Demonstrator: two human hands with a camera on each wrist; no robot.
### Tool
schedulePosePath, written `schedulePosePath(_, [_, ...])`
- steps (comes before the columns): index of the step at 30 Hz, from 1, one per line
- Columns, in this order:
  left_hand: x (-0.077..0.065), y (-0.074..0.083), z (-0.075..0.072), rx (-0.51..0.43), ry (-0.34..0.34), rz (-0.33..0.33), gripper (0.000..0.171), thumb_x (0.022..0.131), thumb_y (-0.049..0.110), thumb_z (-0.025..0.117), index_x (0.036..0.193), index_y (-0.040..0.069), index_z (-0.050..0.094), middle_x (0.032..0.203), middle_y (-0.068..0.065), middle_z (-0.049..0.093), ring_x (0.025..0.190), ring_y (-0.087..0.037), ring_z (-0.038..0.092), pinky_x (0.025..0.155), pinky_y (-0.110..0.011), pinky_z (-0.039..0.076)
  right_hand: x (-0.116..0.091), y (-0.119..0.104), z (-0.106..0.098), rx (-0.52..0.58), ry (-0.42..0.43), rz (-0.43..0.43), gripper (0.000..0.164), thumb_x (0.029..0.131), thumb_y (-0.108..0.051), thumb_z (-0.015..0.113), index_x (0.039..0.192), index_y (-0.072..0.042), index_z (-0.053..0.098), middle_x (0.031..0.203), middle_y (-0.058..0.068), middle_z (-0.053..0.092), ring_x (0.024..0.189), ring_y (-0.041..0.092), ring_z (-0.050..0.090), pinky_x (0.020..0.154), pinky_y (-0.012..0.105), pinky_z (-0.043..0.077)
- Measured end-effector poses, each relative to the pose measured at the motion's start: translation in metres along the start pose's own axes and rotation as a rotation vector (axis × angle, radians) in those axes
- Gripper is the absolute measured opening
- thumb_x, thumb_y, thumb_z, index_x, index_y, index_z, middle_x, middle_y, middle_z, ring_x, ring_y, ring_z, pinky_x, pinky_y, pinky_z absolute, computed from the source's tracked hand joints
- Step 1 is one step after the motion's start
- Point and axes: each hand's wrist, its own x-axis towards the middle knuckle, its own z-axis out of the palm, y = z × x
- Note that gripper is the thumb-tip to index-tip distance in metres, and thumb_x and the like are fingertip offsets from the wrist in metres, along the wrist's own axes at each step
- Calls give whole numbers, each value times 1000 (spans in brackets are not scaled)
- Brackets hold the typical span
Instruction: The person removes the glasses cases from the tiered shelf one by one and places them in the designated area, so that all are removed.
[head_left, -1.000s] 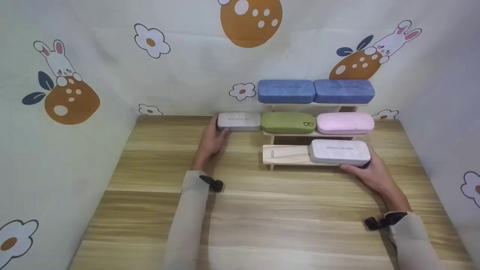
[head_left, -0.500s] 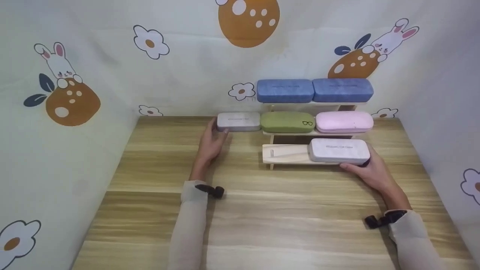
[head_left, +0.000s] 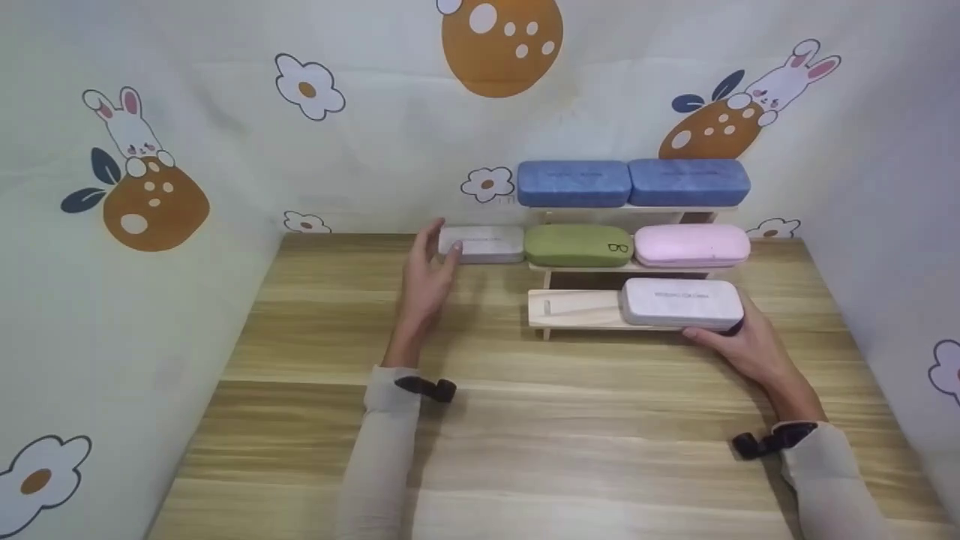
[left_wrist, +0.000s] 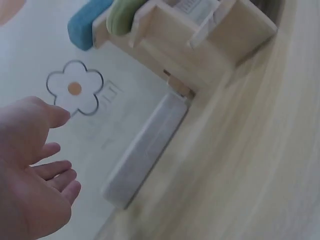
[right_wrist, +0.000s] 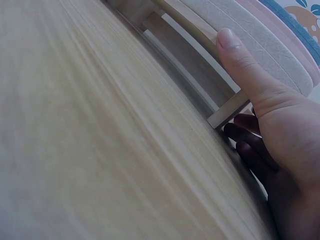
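Observation:
A light grey glasses case (head_left: 491, 247) lies on the table against the back wall, left of a stepped wooden stand (head_left: 574, 307). My left hand (head_left: 427, 277) is at its left end in the head view. In the left wrist view this hand (left_wrist: 35, 165) is apart from the case (left_wrist: 147, 147), fingers loosely bent and holding nothing. My right hand (head_left: 750, 349) grips the right end of the stand's lowest step. Its thumb (right_wrist: 240, 55) lies along the front, over the edge of a white glasses case (head_left: 682, 302) there, while its fingers bend in by the stand's leg (right_wrist: 227, 112).
Two blue glasses cases (head_left: 574, 184) sit side by side on the top step. The middle step holds a green case (head_left: 577, 246) and a pink case (head_left: 691, 245). Patterned wall cloth (head_left: 375, 165) rises behind the wood-grain table (head_left: 562, 442).
My left hand has let go of the light grey case and come up off it, its fingers opening. The right hand and all the cases stay in place.

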Motion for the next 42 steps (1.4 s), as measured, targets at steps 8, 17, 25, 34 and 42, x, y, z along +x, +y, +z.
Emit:
schedulePosePath(8, [-15, 44, 26, -35, 21, 226, 49, 104, 33, 74, 149, 16, 62, 155, 3, 63, 151, -16, 51, 133, -37, 38, -1, -1, -1, 4, 20, -18, 88, 82, -21, 97, 156, -10, 50, 145, 12, 64, 122, -17, 47, 105, -1, 33])
schedulePosePath(17, [-36, 72, 55, -61, -80, 511, 38, 104, 23, 75, 138, 9, 69, 141, -6, 72, 138, -18, 63, 126, -36, 48, 1, -1, 0, 6, 7, -4, 90, 83, -23, 97, 157, -11, 49, 147, 14, 64, 122, -17, 47, 106, 0, 33])
schedulePosePath(25, [-46, 74, 71, -102, -217, 526, 28, 104, 19, 74, 129, 5, 74, 127, -9, 78, 120, -21, 73, 113, -34, 59, 0, -2, -1, 11, 2, -2, 89, 83, -23, 97, 157, -11, 49, 147, 14, 64, 122, -17, 47, 105, 0, 32])
schedulePosePath(34, [-62, 73, 102, -101, -447, 549, 27, 105, 23, 73, 125, 4, 76, 123, -10, 80, 116, -14, 75, 107, -35, 63, -1, -1, -2, -11, 6, -1, 87, 85, -26, 95, 156, -7, 49, 145, 14, 64, 121, -18, 46, 104, 0, 32])
schedulePosePath(42, [-68, 63, 124, 94, -504, 506, 42, 105, 36, 73, 138, 10, 71, 137, -2, 76, 133, -9, 68, 117, -22, 52, 1, -2, -2, -6, -11, 11, 89, 85, -27, 95, 158, -8, 47, 148, 16, 62, 123, -17, 45, 105, 2, 33])
